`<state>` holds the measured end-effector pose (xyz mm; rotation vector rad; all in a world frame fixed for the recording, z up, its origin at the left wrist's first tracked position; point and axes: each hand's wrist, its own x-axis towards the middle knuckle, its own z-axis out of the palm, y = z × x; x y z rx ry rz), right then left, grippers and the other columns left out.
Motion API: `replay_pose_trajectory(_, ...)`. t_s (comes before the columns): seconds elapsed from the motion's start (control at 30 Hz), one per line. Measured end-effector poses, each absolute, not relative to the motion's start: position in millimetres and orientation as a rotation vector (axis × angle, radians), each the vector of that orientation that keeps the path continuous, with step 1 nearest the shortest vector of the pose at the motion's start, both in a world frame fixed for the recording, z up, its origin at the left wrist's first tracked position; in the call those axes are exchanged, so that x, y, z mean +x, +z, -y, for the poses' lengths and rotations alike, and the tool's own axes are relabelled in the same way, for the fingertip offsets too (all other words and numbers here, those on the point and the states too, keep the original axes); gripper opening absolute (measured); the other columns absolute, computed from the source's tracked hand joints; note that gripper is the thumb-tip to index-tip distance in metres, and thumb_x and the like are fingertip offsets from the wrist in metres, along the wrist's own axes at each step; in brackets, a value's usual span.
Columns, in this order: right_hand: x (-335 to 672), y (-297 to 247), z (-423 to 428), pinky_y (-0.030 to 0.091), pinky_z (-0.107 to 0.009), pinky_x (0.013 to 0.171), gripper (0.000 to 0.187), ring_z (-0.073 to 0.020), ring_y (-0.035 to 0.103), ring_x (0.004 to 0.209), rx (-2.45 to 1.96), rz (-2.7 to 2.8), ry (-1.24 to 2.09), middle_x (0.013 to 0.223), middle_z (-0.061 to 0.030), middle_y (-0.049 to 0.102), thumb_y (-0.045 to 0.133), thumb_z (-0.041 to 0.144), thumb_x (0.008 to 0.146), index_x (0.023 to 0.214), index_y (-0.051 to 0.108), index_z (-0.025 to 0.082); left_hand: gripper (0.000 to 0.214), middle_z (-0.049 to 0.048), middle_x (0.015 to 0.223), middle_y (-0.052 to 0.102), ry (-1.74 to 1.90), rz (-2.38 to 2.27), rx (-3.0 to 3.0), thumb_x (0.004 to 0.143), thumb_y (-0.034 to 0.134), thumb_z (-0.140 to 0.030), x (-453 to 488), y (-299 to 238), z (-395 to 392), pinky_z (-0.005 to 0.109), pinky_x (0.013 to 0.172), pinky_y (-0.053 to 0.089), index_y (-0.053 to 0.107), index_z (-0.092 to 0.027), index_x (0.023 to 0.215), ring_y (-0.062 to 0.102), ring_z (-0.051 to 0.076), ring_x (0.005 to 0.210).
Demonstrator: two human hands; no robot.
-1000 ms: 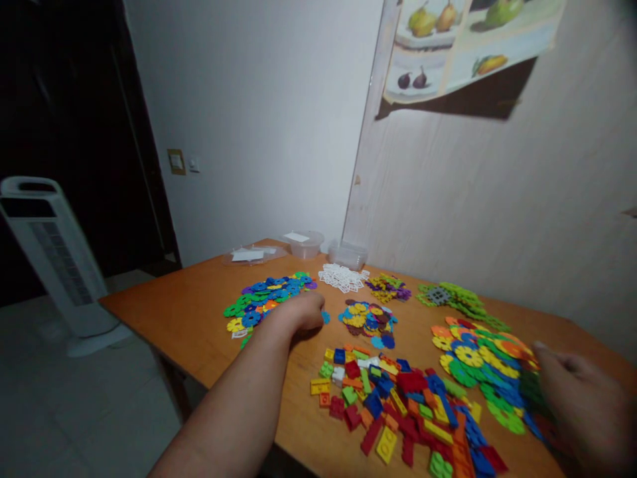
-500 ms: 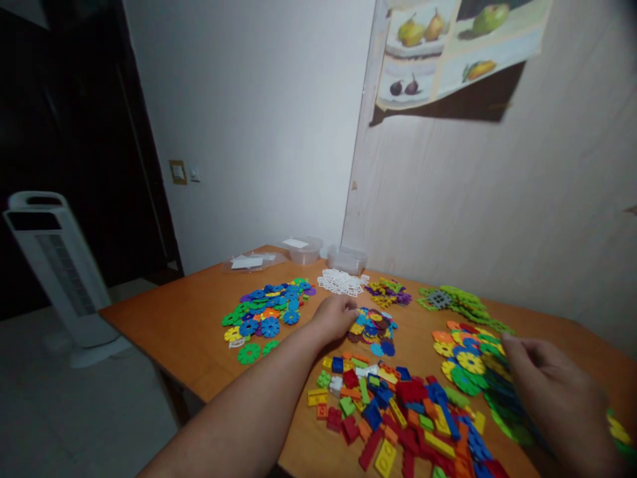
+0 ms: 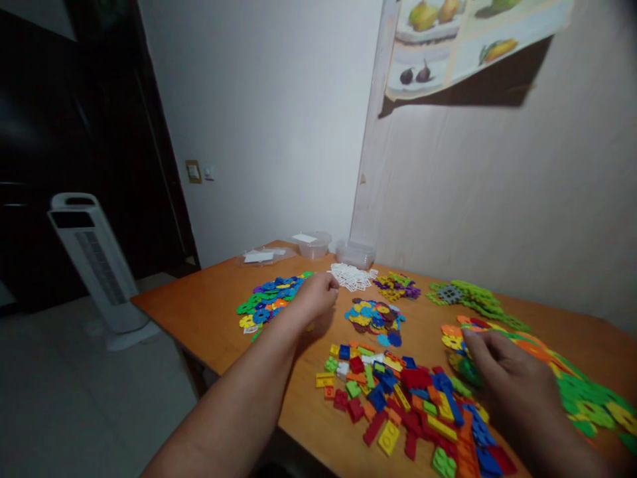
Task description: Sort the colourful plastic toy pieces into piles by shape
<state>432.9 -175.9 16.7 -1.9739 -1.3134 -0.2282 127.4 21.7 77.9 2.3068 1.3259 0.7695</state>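
My left hand [image 3: 318, 297] is curled closed above the table, at the right side of a pile of blue and green flower-shaped discs [image 3: 269, 300]. Whatever its fingers may hold is hidden. Right of it lies a smaller pile of blue, yellow and brown discs [image 3: 375, 316], and just beyond its fingers are white lattice pieces [image 3: 352, 277]. Over the right-hand pile of flower-shaped discs [image 3: 590, 398], my right hand [image 3: 517, 375] is closed, thumb against the fingers. A dark green disc [image 3: 465, 368] shows blurred beside its thumb; I cannot tell whether it is held.
Colourful building bricks [image 3: 393, 401] spread across the near part of the wooden table [image 3: 199, 305]. Farther back lie yellow and purple pieces [image 3: 397, 287] and lime-green pieces [image 3: 472, 299]. Clear plastic tubs [image 3: 314, 245] stand by the wall. A white tower fan [image 3: 99, 265] is on the floor.
My left hand has moved left, off the small middle pile to beside the left pile. My right hand has shifted left over its discs. The view has turned slightly left.
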Motion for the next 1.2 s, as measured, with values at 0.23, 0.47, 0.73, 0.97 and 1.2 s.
replay_pose_trajectory(0.23, 429.9, 18.4, 174.3, 0.039, -0.031, 0.061, 0.058, -0.0211, 0.061, 0.066, -1.986, 1.275, -0.12, 0.068, -0.0016, 0.066, 0.043, 0.076, 0.095, 0.079, 0.066, 0.025, 0.011, 0.0033, 0.066, 0.067, 0.193, -1.359, 2.455, 0.069, 0.067, -0.011, 92.5, 75.7, 1.2, 0.028, 0.062, 0.037, 0.064, -0.019, 0.063, 0.056, 0.018, 0.064)
replay_pose_trajectory(0.47, 428.0, 18.1, 171.6, 0.038, -0.031, 0.063, 0.06, -0.0197, 0.059, 0.065, -1.972, 1.282, -0.128, 0.066, -0.0004, 0.063, 0.042, 0.079, 0.094, 0.076, 0.064, 0.026, 0.012, 0.0042, 0.078, 0.073, 0.181, -1.407, 2.45, 0.069, 0.069, -0.008, 71.0, 59.0, -6.2, 0.027, 0.064, 0.039, 0.066, -0.02, 0.069, 0.064, 0.02, 0.073)
replay_pose_trajectory(0.73, 426.4, 18.9, 170.8, 0.036, -0.031, 0.062, 0.059, -0.0188, 0.057, 0.064, -1.963, 1.304, -0.123, 0.064, 0.0002, 0.059, 0.041, 0.076, 0.096, 0.074, 0.06, 0.025, 0.014, 0.0004, 0.081, 0.069, 0.194, -1.416, 2.369, 0.071, 0.073, -0.015, 71.9, 56.8, -14.1, 0.025, 0.059, 0.036, 0.063, -0.02, 0.08, 0.06, 0.018, 0.074)
replay_pose_trajectory(0.97, 426.8, 16.6, 166.9, 0.035, -0.031, 0.058, 0.059, -0.0187, 0.056, 0.061, -1.962, 1.321, -0.117, 0.064, -0.0005, 0.06, 0.041, 0.077, 0.094, 0.072, 0.059, 0.025, 0.018, -0.0035, 0.065, 0.056, 0.557, -1.306, 2.058, 0.069, 0.069, -0.008, 125.2, 46.7, -28.1, 0.023, 0.056, 0.033, 0.056, -0.019, 0.073, 0.052, 0.014, 0.065)
replay_pose_trajectory(1.2, 429.3, 16.4, 165.7, 0.036, -0.031, 0.06, 0.059, -0.019, 0.058, 0.064, -1.949, 1.317, -0.113, 0.065, -0.0009, 0.062, 0.041, 0.076, 0.094, 0.074, 0.061, 0.025, 0.011, -0.0003, 0.073, 0.062, 0.734, -1.219, 1.959, 0.079, 0.062, -0.007, 188.3, 50.4, -32.9, 0.022, 0.06, 0.041, 0.06, -0.017, 0.083, 0.059, 0.013, 0.067)
